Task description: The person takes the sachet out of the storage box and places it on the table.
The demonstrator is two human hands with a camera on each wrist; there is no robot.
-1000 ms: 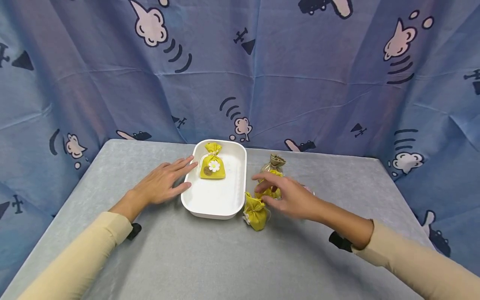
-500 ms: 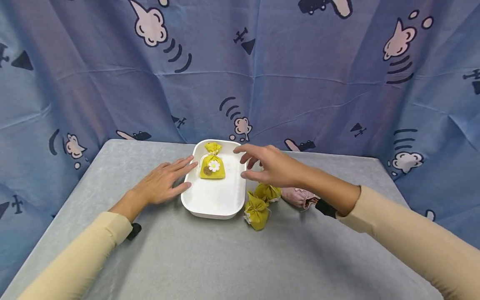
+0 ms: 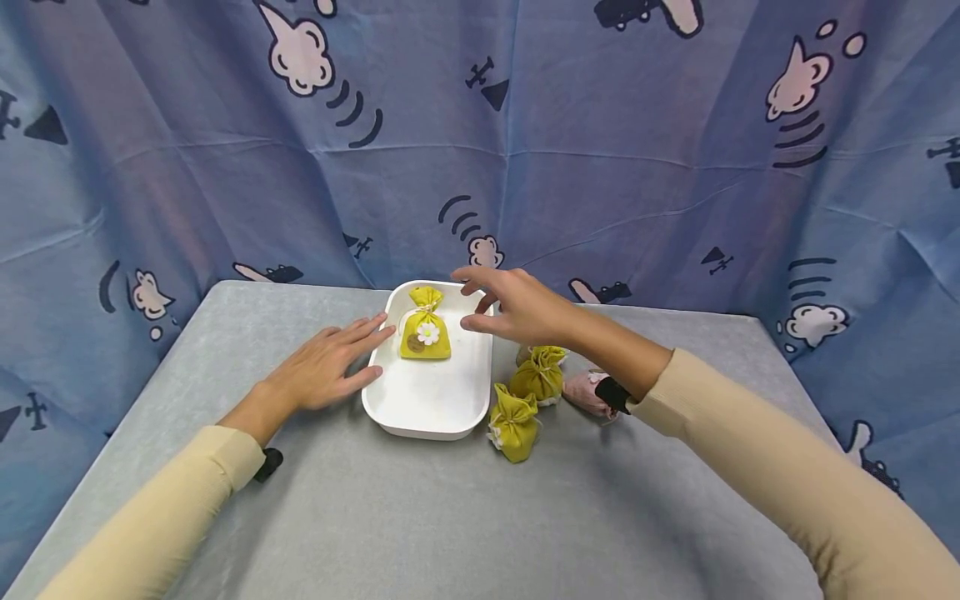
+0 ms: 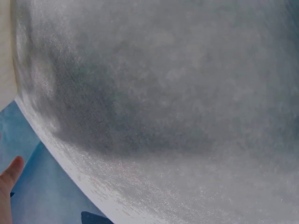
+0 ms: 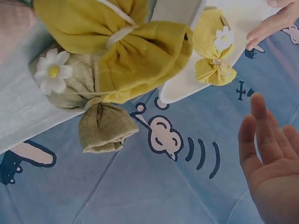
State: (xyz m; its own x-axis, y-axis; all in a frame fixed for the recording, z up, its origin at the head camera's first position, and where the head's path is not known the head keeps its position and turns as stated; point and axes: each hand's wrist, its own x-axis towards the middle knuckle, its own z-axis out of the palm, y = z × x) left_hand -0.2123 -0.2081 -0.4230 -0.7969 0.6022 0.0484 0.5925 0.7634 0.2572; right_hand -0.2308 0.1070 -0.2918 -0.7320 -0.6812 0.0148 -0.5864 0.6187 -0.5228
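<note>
A white tray (image 3: 431, 404) holds a yellow drawstring pouch (image 3: 417, 345) with a white flower, lying in its far-left part. My left hand (image 3: 322, 367) rests its fingertips and thumb on the tray's left rim. Above the tray's far-right rim hovers my right hand (image 3: 521, 310), fingers loosely bent and nothing between them; the right wrist view shows its open palm (image 5: 275, 186). Right of the tray stand two more yellow pouches, a front one (image 3: 513, 429) and a rear one (image 3: 542, 377). An olive-brown pouch (image 5: 103, 126) with a flower is mostly hidden by the right arm in the head view.
A pink pouch (image 3: 587, 395) lies right of the yellow ones, partly covered by the right wrist's black strap (image 3: 612, 394). All stand on a grey cloth-covered table (image 3: 420, 517). A blue patterned curtain (image 3: 600, 183) hangs behind the table's far edge.
My right hand has moved from above the pouches leftward and away, to over the tray's far-right rim. The rear pouches show more from under it. My left hand has stayed put.
</note>
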